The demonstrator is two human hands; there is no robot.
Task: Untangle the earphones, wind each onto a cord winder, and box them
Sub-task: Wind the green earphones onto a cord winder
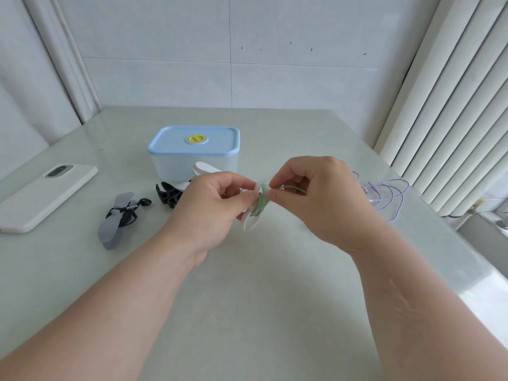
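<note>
My left hand grips a white cord winder held above the table, with green earphone cord coiled around its middle. My right hand pinches the loose end of that green cord right beside the coil. A grey winder wrapped with black earphones lies on the table to the left. Purple earphones lie loose at the right. The box, clear with a blue lid shut on it, stands behind my hands.
A black winder and another white winder lie in front of the box. A white phone lies at the far left. The pale table ends at the wall behind and near white blinds at the right.
</note>
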